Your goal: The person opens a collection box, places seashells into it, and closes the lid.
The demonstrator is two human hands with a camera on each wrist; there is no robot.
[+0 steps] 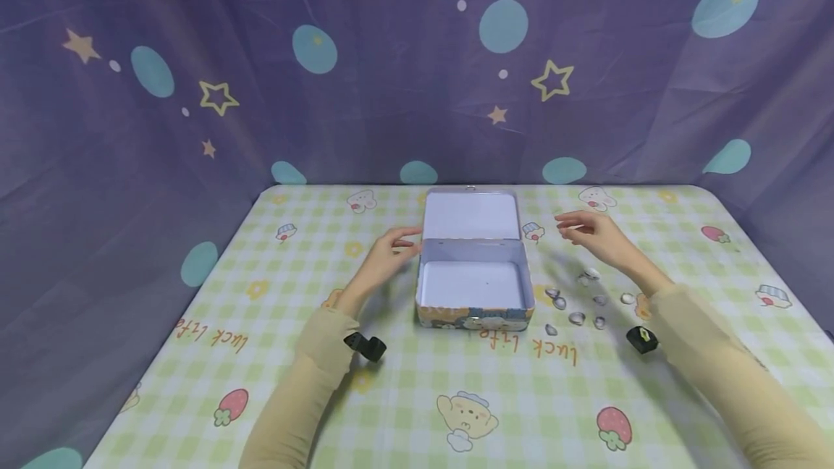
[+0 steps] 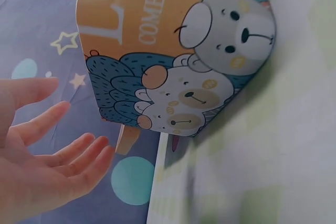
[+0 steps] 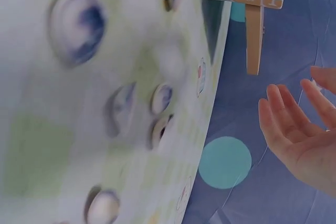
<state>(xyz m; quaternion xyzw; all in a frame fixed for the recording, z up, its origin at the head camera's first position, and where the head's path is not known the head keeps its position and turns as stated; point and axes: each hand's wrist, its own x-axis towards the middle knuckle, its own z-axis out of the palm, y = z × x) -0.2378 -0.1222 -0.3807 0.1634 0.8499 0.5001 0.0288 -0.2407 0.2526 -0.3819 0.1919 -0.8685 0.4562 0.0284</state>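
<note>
My left hand (image 1: 384, 257): fingers spread, empty, beside the open tin (image 1: 472, 285). My right hand (image 1: 596, 235): relaxed, empty, near shells (image 1: 576, 318).

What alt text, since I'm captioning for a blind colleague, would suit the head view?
An open hinged box rests on a checked tablecloth, lid tipped back. A person's left hand is beside its left edge; their right hand hovers on the other side, near scattered shell-like pieces.

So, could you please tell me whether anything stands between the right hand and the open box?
Nothing visible does: in the head view, only patterned tablecloth shows between the right hand and the box. The shell-like pieces lie nearer the person, outside that gap.
</note>
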